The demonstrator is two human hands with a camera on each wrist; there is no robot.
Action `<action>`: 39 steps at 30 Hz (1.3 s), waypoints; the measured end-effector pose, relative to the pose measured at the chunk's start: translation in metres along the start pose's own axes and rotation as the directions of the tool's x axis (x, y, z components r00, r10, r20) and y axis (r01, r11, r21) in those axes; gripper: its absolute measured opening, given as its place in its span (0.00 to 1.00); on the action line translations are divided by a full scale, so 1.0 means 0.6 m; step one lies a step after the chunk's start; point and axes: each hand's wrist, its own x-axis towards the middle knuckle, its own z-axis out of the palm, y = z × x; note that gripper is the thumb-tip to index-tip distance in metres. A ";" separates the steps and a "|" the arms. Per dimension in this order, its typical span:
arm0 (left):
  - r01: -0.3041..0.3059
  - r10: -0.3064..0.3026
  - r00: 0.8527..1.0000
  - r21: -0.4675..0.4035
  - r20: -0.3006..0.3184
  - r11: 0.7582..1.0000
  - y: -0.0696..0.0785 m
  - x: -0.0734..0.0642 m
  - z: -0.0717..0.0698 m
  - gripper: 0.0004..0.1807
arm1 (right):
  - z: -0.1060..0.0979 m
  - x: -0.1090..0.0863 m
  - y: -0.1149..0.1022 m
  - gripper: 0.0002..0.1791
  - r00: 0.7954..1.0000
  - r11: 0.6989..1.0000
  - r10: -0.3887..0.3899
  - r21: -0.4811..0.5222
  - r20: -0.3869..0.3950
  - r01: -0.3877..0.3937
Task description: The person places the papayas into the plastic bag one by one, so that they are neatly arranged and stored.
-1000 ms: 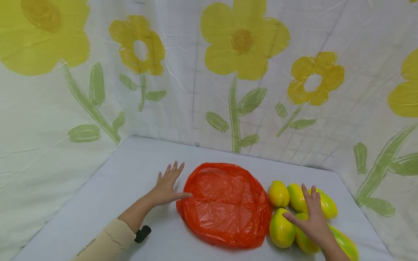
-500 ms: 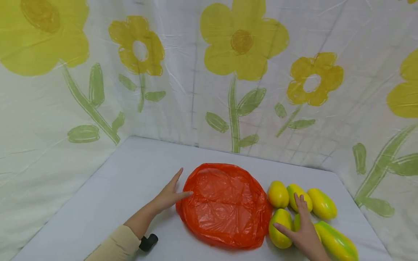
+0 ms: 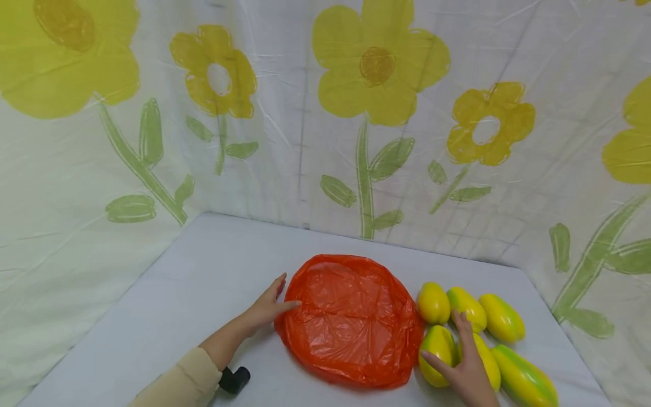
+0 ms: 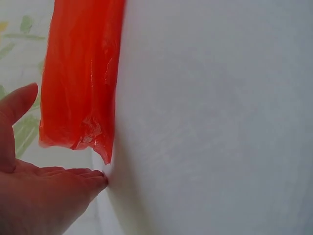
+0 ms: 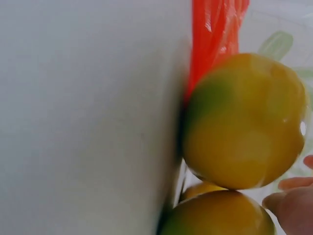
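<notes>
Left hand (image 3: pixel 267 310) and right hand (image 3: pixel 467 366) are gaping, holding nothing. Nudging could be rolling fruit (image 3: pixel 434 303) into the bag (image 3: pixel 351 322).

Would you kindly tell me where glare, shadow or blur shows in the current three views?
Head view: pale sheen across the red bag and small highlights on the fruit; left wrist view: a soft shadow on the table beside the bag; right wrist view: fruit slightly soft, a dark shadow beside the upper one and a white glint at its edge.

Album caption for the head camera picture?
Left hand beside a red plastic bag, right hand by six yellow-green papayas.
</notes>
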 end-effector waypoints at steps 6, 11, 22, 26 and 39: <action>-0.018 0.018 1.000 -0.004 0.000 1.000 -0.004 -0.002 0.005 0.41 | 0.007 0.001 0.001 0.64 1.000 1.000 0.024 0.016 -0.011 -0.024; -0.025 0.024 0.999 0.007 0.030 1.000 -0.004 -0.007 0.007 0.39 | 0.011 0.001 0.004 0.63 1.000 0.999 0.000 0.045 -0.022 0.001; -0.049 0.050 0.997 -0.017 0.053 0.999 -0.005 -0.009 0.006 0.35 | 0.016 0.008 0.011 0.56 0.998 0.999 -0.051 0.003 -0.025 0.051; -0.056 0.058 0.996 -0.026 0.062 0.998 -0.006 -0.009 0.005 0.35 | 0.020 0.011 0.013 0.55 0.998 0.999 -0.052 0.005 -0.019 0.052; -0.056 0.057 0.997 -0.017 0.059 0.998 -0.011 -0.014 0.003 0.35 | 0.040 0.016 0.012 0.52 0.998 0.997 -0.066 -0.033 -0.022 0.065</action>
